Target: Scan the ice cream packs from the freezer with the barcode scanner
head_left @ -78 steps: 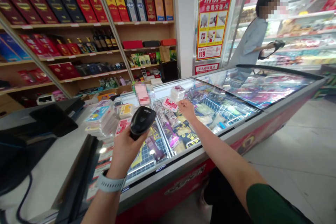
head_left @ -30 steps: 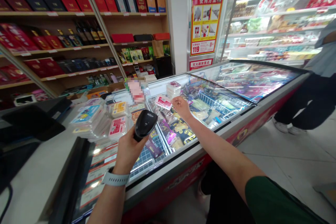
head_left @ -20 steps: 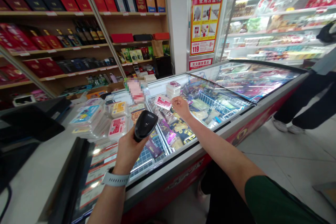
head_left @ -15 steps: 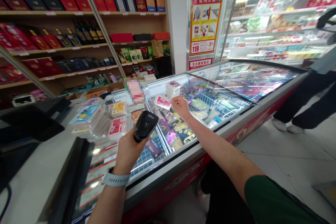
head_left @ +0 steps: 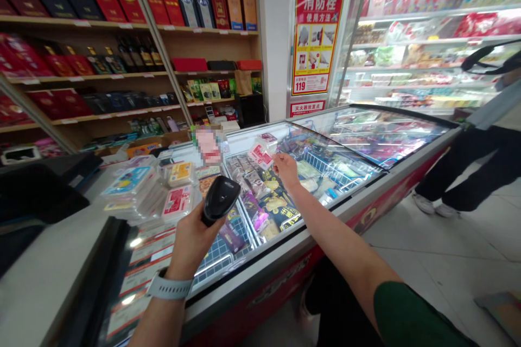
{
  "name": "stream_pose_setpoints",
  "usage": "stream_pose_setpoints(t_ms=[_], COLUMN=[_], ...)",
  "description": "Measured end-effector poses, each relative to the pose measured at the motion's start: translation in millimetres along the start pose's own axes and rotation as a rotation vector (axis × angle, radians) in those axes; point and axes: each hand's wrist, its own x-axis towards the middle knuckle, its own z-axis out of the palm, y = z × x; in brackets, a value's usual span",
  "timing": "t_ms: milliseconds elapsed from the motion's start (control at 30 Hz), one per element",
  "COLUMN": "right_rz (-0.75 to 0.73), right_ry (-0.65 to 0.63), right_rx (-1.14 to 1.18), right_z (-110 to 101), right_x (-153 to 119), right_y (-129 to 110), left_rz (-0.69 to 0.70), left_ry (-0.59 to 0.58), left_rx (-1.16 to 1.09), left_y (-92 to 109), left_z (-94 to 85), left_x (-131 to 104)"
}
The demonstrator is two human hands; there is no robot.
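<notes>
The left hand (head_left: 190, 238) grips a black barcode scanner (head_left: 221, 200). The right hand (head_left: 286, 169) pinches a plastic pack (head_left: 261, 156) with a red-and-white label; it is above the glass-topped freezer (head_left: 358, 200), beyond the scanner and to its right.

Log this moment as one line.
left hand: holds black scanner | right hand: pinches red-and-white pack by its edge, over freezer | nearby: stacked packs left of scanner

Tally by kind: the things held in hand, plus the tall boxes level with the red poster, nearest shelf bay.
Scanner: 1
Red-labelled pack: 1
Yellow-red boxes: 2
Grey-blue boxes: 2
Red box: 1
Orange boxes: 2
Total: 9
</notes>
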Motion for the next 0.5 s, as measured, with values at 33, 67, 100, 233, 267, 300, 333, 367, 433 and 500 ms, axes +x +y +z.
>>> stream_pose_setpoints(t_ms=[33, 67, 100, 233, 267, 300, 333, 367, 433, 500], right_rz=[0.016, 0.031, 0.048, 0.127, 0.145, 0.162, 0.178, 0.192, 0.201, 0.165], right_ry=[0.034, 0.064, 0.089, 0.132, 0.135, 0.135, 0.133, 0.130, 0.119, 0.100], right_rx=[0.014, 0.026, 0.035, 0.032, 0.024, 0.013, 0.001, -0.012, -0.036, -0.049], right_z=[-3.0, -5.8, -8.1, -9.7, -8.3, -6.4, -4.2, -2.0, 2.1, 5.1], right_x=[6.0, 13.4, 22.1, 64.1, 74.5, 83.9, 92.3, 99.3, 109.7, 116.0], right_y=[-2.8, -6.3, -10.4, -28.2, -31.5, -33.8, -34.9, -34.9, -32.1, -27.1], left_rz=[0.002, 0.004, 0.006, -0.007, -0.010, -0.013, -0.015, -0.016, -0.022, -0.024], left_ry=[-0.001, 0.000, 0.000, 0.002, 0.003, 0.004, 0.004, 0.002, -0.001, 0.004], left_rx=[0.002, 0.007, 0.012, 0.012, 0.008, 0.002, -0.006, -0.016, -0.031, -0.031], left_y=[-0.4, -0.5, -0.3, 1.5, 1.7, 1.9, 1.9, 1.8, 1.6, 1.2], left_z=[-0.1, -0.3, -0.6, -2.6, -3.0, -3.4, -3.7, -3.9, -4.1, -4.0], left_x=[0.3, 0.5, 0.7, 0.7, 0.6, 0.5, 0.4, 0.3, 0.4, 0.9])
